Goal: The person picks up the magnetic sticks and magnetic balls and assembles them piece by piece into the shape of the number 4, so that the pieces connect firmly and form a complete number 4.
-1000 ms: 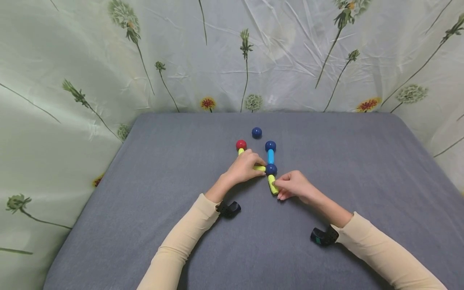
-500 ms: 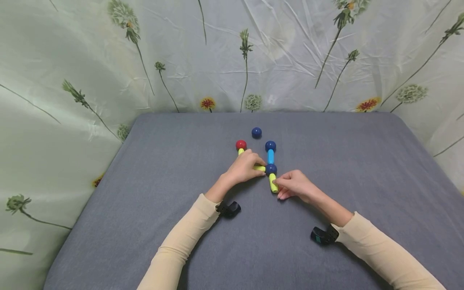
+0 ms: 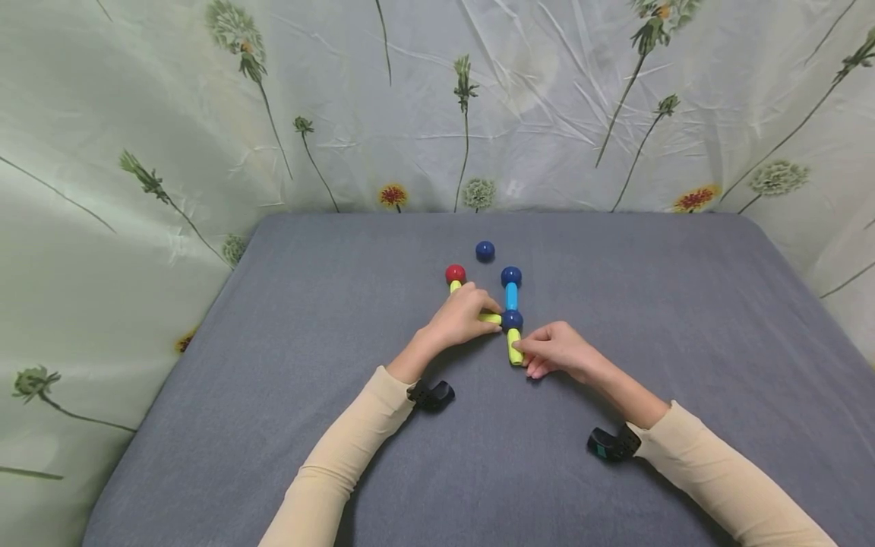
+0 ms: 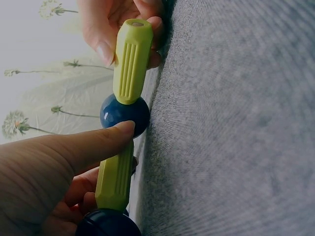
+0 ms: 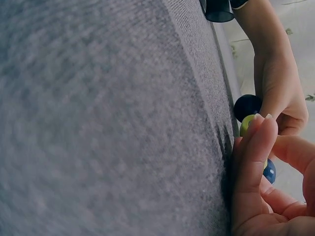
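Magnetic building rods and balls form a joined figure on the grey cloth. My right hand (image 3: 557,351) pinches a yellow-green rod (image 3: 515,347) between thumb and fingers. The rod's far end meets a dark blue ball (image 3: 512,320). My left hand (image 3: 463,315) holds that ball, thumb on its side in the left wrist view, fingers partly hidden behind a second yellow-green rod (image 4: 115,179). Another dark blue ball (image 4: 107,223) sits at that rod's other end. A light blue rod (image 3: 511,297) leads from the held ball to a dark blue ball (image 3: 511,276) farther back.
A red ball (image 3: 455,274) tops a yellow-green rod (image 3: 456,286) that runs beneath the left hand. One loose dark blue ball (image 3: 484,251) lies behind the figure. Flower-printed fabric (image 3: 383,137) hangs beyond the grey-covered table (image 3: 342,258).
The yellow-green rod in my right hand has swung slightly and now lies closer to in line with the light blue rod. The left hand stays in place.
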`<act>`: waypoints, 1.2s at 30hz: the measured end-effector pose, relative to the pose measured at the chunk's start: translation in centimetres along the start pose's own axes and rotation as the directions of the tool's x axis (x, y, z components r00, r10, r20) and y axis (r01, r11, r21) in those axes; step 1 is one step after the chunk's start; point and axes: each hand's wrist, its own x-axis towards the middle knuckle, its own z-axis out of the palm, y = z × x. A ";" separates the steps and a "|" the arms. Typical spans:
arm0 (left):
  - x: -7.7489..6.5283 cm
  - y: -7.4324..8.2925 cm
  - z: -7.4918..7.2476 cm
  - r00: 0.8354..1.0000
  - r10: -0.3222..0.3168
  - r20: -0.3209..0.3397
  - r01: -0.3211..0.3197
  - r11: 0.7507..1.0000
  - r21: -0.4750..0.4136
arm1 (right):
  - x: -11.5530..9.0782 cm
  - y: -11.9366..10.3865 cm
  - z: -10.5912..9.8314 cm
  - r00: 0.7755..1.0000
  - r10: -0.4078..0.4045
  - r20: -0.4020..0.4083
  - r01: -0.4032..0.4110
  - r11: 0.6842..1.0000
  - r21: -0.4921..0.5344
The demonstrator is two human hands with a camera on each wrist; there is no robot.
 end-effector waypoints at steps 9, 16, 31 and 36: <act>0.0 -0.1 -0.1 1.000 -0.003 0.003 0.003 1.000 0.007 | 0.1 -0.2 -1.0 0.999 -0.048 -0.026 0.045 0.994 -0.100; 0.0 -0.1 -0.2 1.000 0.012 -0.002 -0.012 1.000 0.022 | 0.2 -1.2 -2.3 0.994 -0.090 -0.054 0.078 0.978 -0.196; -0.1 -0.2 0.0 1.000 -0.004 0.011 0.004 1.000 0.019 | 2.7 -3.8 -3.3 0.947 -0.246 -0.205 0.145 0.901 -0.410; -0.1 -0.2 -0.1 1.000 0.010 0.011 -0.011 1.000 0.021 | 3.8 -4.7 -3.2 0.931 -0.269 -0.247 0.148 0.896 -0.419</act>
